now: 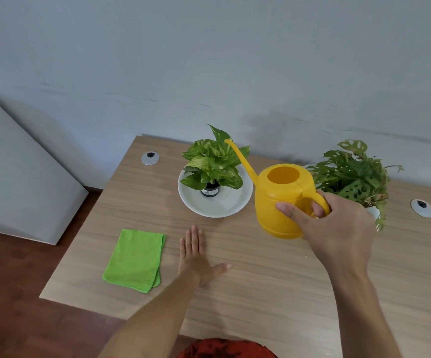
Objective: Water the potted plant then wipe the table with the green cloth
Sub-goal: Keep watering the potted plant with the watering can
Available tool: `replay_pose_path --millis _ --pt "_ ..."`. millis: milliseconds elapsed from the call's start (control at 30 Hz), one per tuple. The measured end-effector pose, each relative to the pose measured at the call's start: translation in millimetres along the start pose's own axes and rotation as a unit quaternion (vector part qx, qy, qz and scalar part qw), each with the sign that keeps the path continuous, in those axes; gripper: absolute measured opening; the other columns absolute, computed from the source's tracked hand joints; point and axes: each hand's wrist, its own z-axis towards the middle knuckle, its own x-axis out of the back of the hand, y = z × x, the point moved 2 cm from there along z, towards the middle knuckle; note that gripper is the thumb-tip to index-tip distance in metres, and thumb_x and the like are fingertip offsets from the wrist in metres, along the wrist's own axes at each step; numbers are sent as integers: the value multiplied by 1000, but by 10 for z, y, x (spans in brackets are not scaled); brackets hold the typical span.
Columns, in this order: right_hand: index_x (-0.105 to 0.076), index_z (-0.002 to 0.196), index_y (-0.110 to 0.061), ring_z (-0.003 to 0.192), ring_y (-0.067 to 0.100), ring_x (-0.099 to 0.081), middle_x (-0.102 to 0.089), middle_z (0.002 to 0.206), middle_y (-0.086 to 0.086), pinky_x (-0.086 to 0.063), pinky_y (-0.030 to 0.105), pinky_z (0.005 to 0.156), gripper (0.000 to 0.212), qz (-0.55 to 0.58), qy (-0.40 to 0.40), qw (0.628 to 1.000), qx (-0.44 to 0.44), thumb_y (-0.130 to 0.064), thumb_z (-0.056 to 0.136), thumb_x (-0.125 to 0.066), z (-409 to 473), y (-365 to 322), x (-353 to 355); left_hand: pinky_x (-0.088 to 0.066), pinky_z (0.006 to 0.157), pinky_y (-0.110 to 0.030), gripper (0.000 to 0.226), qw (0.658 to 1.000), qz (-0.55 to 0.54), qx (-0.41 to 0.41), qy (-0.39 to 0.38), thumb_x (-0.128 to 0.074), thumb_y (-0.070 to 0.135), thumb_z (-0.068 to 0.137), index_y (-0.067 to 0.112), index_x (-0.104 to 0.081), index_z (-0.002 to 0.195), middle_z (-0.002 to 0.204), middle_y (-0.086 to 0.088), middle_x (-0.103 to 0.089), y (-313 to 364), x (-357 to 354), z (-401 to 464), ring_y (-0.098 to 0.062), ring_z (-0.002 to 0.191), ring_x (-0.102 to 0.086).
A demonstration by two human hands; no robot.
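Head view. Right hand [338,223]: curled round the handle of the yellow watering can [281,200], spout running up-left, tip over the potted plant [213,161], variegated leaves, small pot in a white dish [224,205]. Left hand [195,251]: flat on the surface [261,280], nearer the folded green cloth [134,259].

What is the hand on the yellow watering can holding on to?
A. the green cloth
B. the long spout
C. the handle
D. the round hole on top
C: the right hand has its fingers curled through the handle of the yellow watering can, while the spout points away toward the potted plant and the green cloth lies untouched on the table.
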Motion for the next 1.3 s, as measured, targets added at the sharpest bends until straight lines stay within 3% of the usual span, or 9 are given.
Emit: replay_pose_path --millis 767,933,1300 --pt "-34 54 -18 47 14 -39 -41 47 -6 -27 31 51 66 -7 -13 1000 10 -64 61 -81 253 -199 -151 24 120 -47 135 1000 10 0 -13 -38 93 74 8 38 146 149 -10 52 7 27 -7 -25 138 48" --pt "-36 54 -18 50 18 -42 -43 48 -6 -35 34 58 65 -4 -11 1000 10 -65 60 -80 298 -215 -182 22 120 -47 136 1000 6 0 -10 -40 93 73 9 38 146 149 -10 51 5 32 -8 -25 138 47" --pt "-38 54 -17 49 14 -41 -45 49 -5 -29 32 56 63 3 -11 1000 29 -64 63 -80 372 -256 -235 23 120 -47 136 1000 8 5 -11 -39 93 74 9 37 147 148 -9 52 21 34 -22 -24 137 48"
